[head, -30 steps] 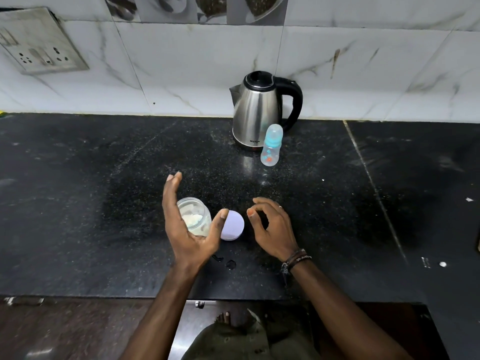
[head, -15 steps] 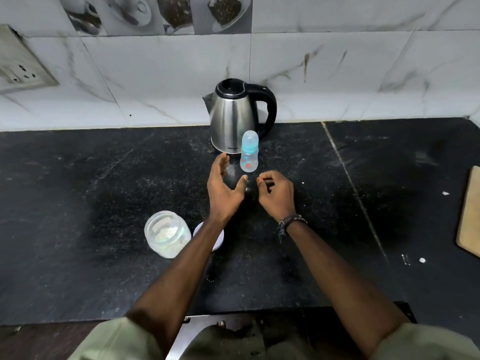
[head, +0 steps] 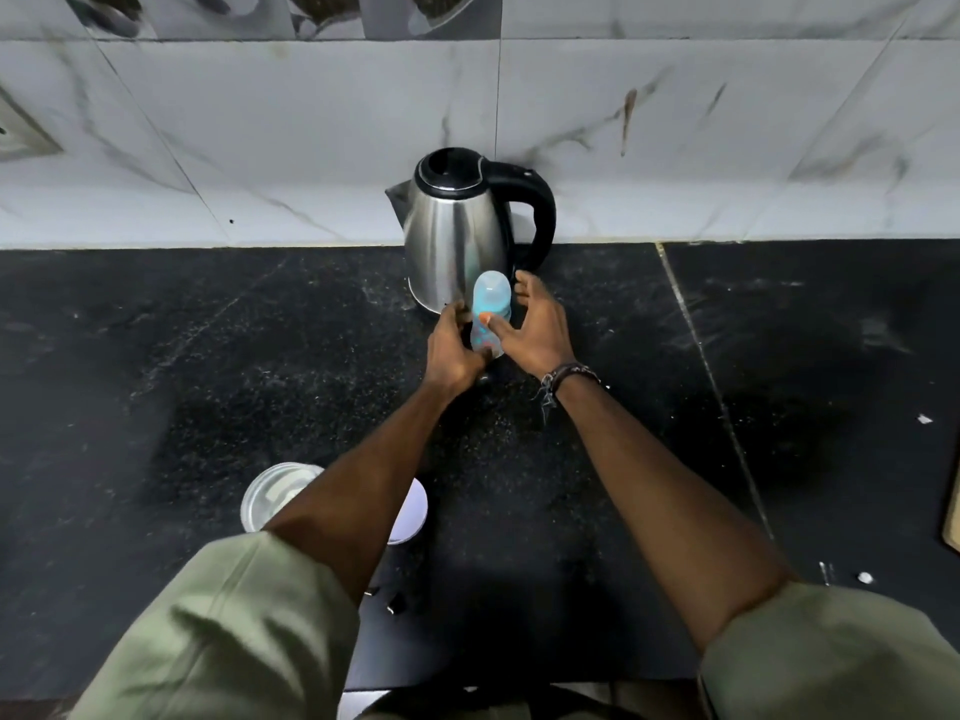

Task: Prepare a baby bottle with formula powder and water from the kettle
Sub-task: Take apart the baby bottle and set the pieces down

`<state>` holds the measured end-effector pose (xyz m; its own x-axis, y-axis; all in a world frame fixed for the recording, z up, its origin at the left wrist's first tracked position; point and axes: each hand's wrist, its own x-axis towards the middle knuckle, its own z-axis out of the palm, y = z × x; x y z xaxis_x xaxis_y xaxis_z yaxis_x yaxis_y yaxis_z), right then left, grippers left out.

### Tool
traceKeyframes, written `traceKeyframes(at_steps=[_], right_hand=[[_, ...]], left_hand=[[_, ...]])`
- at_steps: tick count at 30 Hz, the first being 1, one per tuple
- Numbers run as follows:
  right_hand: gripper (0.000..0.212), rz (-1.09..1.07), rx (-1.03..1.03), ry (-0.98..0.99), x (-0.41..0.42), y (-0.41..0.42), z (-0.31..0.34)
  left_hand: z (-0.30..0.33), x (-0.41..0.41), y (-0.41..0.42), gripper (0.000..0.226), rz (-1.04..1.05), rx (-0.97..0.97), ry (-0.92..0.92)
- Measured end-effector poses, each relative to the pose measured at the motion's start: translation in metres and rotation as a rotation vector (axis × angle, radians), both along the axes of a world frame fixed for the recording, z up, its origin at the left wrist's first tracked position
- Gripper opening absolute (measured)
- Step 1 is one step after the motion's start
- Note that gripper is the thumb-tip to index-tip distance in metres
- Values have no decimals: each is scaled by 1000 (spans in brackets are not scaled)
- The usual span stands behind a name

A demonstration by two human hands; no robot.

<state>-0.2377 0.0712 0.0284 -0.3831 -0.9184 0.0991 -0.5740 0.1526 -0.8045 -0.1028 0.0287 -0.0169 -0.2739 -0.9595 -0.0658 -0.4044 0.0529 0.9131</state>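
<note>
A small clear baby bottle [head: 491,298] with a blue cap stands on the black counter, just in front of the steel kettle [head: 455,241]. My left hand [head: 453,350] wraps round the bottle's lower body from the left. My right hand [head: 540,332] holds it from the right, thumb on the front at the collar and fingers curved behind the cap. The open glass jar of formula powder [head: 270,493] stands near the front left, partly hidden by my left forearm. Its white lid [head: 413,517] lies beside the jar.
The kettle has a black handle [head: 537,215] facing right and stands against the tiled wall [head: 311,148]. A wooden board edge [head: 953,517] shows at the far right. Small white crumbs [head: 924,419] lie on the counter [head: 156,356]. A wall socket [head: 21,132] is at the far left.
Both hands have moved from the jar to the back of the counter and closed round the baby bottle. The jar and lid stay where they stood.
</note>
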Motion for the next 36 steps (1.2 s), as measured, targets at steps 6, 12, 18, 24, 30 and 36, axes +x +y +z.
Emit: traceKeyframes(at_steps=[6, 12, 18, 24, 30, 36], right_hand=[[64, 39, -90, 46, 4, -9, 3], [52, 41, -144, 37, 5, 5, 13], [50, 88, -173, -14, 9, 53, 36], [49, 141, -178, -170, 32, 122, 59], [58, 211, -101, 109, 61, 183, 77], [74, 42, 92, 521, 86, 209, 102]], left_hand=[[2, -16, 1, 49, 46, -13, 28], [17, -19, 20, 43, 69, -86, 111], [29, 0, 63, 52, -42, -120, 215], [46, 29, 134, 48, -64, -90, 243], [55, 53, 200, 38, 21, -137, 185], [55, 65, 239, 48, 35, -353, -43]])
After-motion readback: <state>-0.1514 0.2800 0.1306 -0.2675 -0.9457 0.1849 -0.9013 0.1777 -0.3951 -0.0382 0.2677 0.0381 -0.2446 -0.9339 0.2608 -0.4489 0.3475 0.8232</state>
